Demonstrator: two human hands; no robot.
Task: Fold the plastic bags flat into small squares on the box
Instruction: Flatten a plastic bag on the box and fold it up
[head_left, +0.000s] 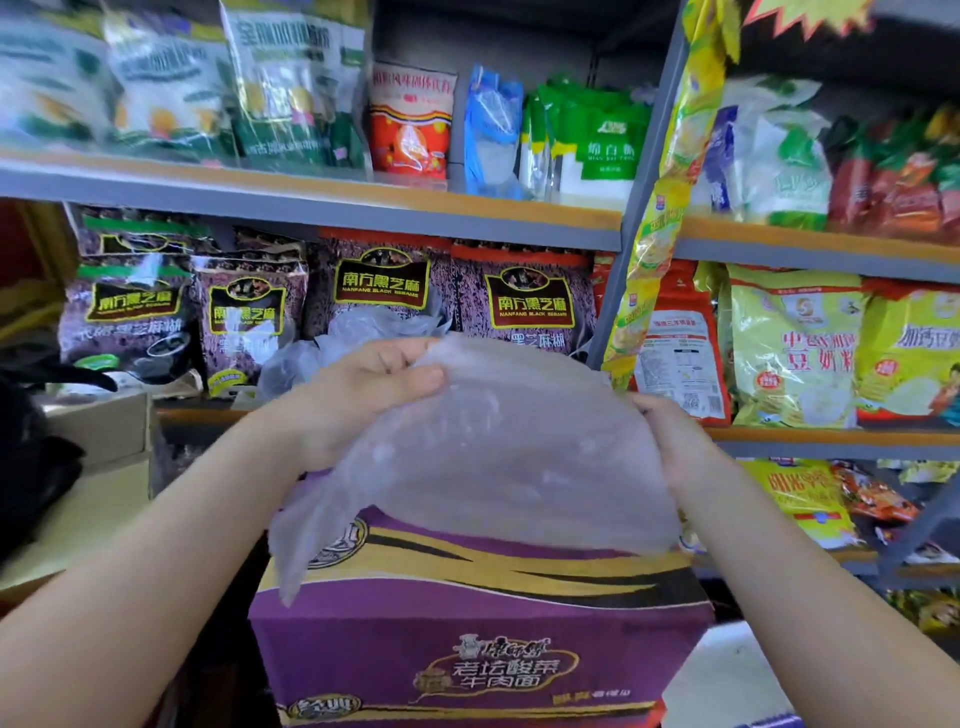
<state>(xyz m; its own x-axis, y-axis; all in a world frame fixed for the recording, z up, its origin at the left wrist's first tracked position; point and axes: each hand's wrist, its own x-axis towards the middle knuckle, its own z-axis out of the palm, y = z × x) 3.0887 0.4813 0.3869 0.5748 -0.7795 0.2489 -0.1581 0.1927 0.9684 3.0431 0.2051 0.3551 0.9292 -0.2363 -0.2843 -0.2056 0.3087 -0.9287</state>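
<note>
The box (467, 649) carried no bag yet. Left hand (358, 400) and right hand (675, 441) gripped a clear bag (493, 457) aloft; laying it flat appeared the next requirement.

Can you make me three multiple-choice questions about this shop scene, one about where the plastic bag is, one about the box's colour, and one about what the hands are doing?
1. Where is the clear plastic bag?
A. Held up above the box
B. Lying folded on a shelf
C. Tucked inside the box

2. What is the main colour of the box?
A. Green
B. Purple
C. White

3. What are the hands doing?
A. Both hang free
B. Only one touches the bag
C. Both grip the bag

Answers:
1 A: the bag hangs spread in the air over the box top.
2 B: its front and top are purple with gold bands.
3 C: the left hand pinches the top edge and the right hand holds the other side.
</note>
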